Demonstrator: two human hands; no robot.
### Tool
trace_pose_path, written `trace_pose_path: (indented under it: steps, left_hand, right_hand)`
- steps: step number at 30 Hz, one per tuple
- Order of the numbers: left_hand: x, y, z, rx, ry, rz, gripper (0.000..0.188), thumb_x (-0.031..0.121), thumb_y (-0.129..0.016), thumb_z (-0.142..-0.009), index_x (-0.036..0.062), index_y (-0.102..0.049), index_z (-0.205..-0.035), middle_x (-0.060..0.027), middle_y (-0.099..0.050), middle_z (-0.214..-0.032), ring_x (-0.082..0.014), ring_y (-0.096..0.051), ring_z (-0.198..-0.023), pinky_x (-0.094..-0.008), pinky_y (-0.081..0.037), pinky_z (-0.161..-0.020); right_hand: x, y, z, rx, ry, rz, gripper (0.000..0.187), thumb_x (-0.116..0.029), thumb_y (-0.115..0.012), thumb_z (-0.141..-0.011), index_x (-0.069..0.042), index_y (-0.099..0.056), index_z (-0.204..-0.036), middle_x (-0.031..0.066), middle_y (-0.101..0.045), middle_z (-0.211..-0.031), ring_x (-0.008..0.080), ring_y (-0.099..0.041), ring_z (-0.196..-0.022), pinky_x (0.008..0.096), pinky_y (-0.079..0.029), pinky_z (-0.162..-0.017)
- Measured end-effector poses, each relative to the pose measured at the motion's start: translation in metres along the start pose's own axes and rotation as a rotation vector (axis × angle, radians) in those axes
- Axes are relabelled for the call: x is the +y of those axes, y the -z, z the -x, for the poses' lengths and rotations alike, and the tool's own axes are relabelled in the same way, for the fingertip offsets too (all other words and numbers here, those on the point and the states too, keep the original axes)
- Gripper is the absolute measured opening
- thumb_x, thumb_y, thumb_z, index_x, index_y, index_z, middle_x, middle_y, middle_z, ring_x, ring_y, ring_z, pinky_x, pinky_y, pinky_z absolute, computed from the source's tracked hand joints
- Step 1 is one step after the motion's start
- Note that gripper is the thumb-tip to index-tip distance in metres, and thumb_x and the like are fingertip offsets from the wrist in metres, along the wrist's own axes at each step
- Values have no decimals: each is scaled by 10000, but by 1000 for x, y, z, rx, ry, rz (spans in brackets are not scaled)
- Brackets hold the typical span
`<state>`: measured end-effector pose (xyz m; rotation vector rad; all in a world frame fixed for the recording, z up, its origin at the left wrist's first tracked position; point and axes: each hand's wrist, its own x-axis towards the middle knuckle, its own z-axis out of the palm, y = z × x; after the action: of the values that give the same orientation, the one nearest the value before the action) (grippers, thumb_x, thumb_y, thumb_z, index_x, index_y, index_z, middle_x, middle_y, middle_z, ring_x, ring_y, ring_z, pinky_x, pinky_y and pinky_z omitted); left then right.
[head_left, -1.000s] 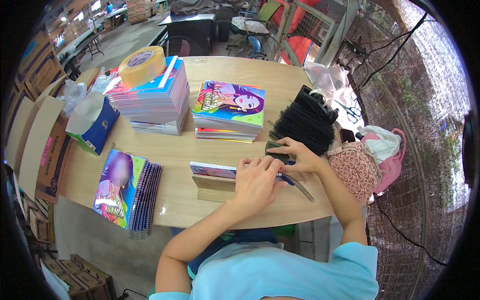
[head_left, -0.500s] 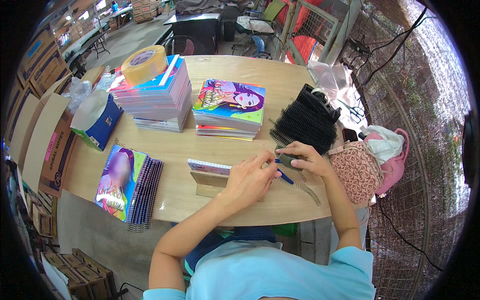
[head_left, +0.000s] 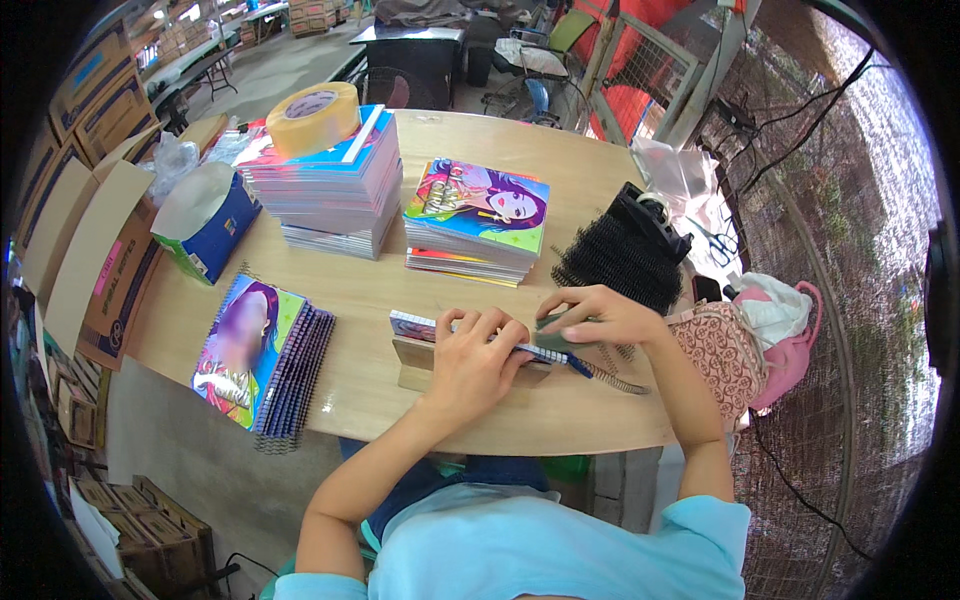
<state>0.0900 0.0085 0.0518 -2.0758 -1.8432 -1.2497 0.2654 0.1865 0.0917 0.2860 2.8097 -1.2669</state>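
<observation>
My left hand (head_left: 478, 352) is closed over a notebook (head_left: 412, 325) whose punched page edge faces up. The notebook stands on edge in a small wooden holder (head_left: 415, 362) at the table's near middle. My right hand (head_left: 606, 318) has its fingers curled round a dark grey-green rounded object (head_left: 553, 325), next to the notebook's right end; its kind does not show. A blue slim tool (head_left: 579, 367), partly hidden, lies just below the right hand. A loose metal spiral wire (head_left: 620, 382) lies beside it.
Stacked notebooks (head_left: 470, 225) and a taller pile (head_left: 335, 200) topped by a tape roll (head_left: 313, 115) stand behind. Spiral-bound notebooks (head_left: 262, 360) lie at left, near a cardboard box (head_left: 125, 270). Black spiral coils (head_left: 625, 255), scissors (head_left: 722, 245) and a patterned pouch (head_left: 715, 360) are at right.
My left hand has moved left and down from the blue tool onto the notebook. My right hand stays at the grey-green object. The view has shifted slightly.
</observation>
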Motion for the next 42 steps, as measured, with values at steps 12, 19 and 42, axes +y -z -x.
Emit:
trace_pose_path:
  steps: [12, 19, 42]
  left_hand:
    - [-8, 3, 8, 99, 57, -49, 509, 293, -814, -700, 160, -577, -1131, -59, -572, -1061, -243, -558, -1029, -455, -311, -1027]
    - [-45, 14, 26, 300, 367, 171, 520, 269, -927, -553, 109, -607, -930, -141, -333, -1281, -282, -413, -1156, -422, -452, -887]
    - [-37, 13, 20, 328, 342, 85, 493, 341, -920, -549, 112, -600, -847, -220, -259, -1407, -373, -407, -1110, -467, -397, -910]
  right_hand:
    - [8, -15, -19, 105, 28, -87, 422, -352, -625, -887, 30, -718, -1041, 161, -587, -1271, 295, -559, -1165, 409, -407, -1006]
    - [2, -13, -31, 204, -27, 149, 491, -414, -610, -877, 31, -710, -1060, 181, -589, -1238, 249, -599, -1111, 367, -464, -953]
    - [0, -6, -28, 120, 188, -635, 768, -617, -534, -843, 101, -670, -1075, 187, -613, -1187, 250, -597, -1080, 337, -455, -941]
